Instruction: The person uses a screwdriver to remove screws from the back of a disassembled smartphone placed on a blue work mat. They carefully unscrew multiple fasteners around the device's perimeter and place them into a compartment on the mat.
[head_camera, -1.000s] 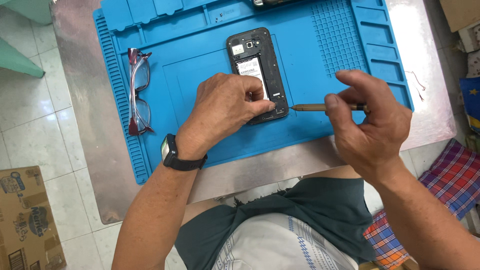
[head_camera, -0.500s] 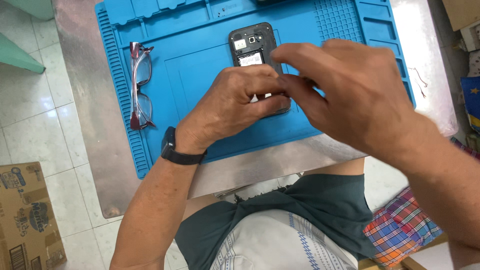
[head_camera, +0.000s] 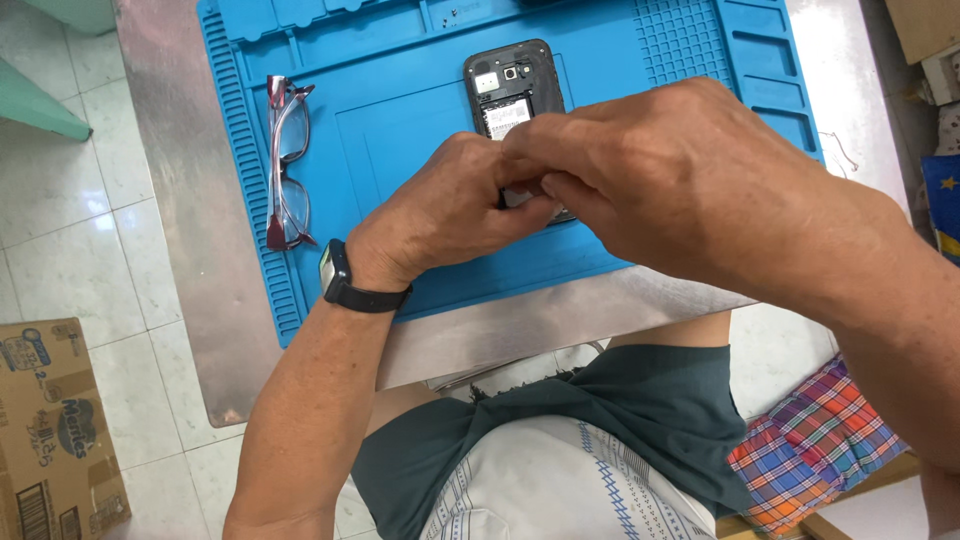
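Observation:
A black phone (head_camera: 512, 85) with its back cover off lies on a blue work mat (head_camera: 400, 150); only its upper half with the camera and a white label shows. My left hand (head_camera: 440, 225), with a black wristband (head_camera: 340, 280), rests on the phone's lower part and holds it down. My right hand (head_camera: 670, 170) reaches across from the right, fingertips pinched together right against the left fingers over the phone. Whatever lies between the right fingers is hidden.
Folded glasses (head_camera: 285, 165) lie on the mat's left side. The mat sits on a metal table (head_camera: 190, 200) whose front edge is near my lap. A cardboard box (head_camera: 55, 430) stands on the tiled floor at left, and a plaid cloth (head_camera: 815, 450) lies at lower right.
My right hand, which held a thin screwdriver out to the right of the phone, has swung left over the phone and meets my left fingers; the screwdriver is no longer visible.

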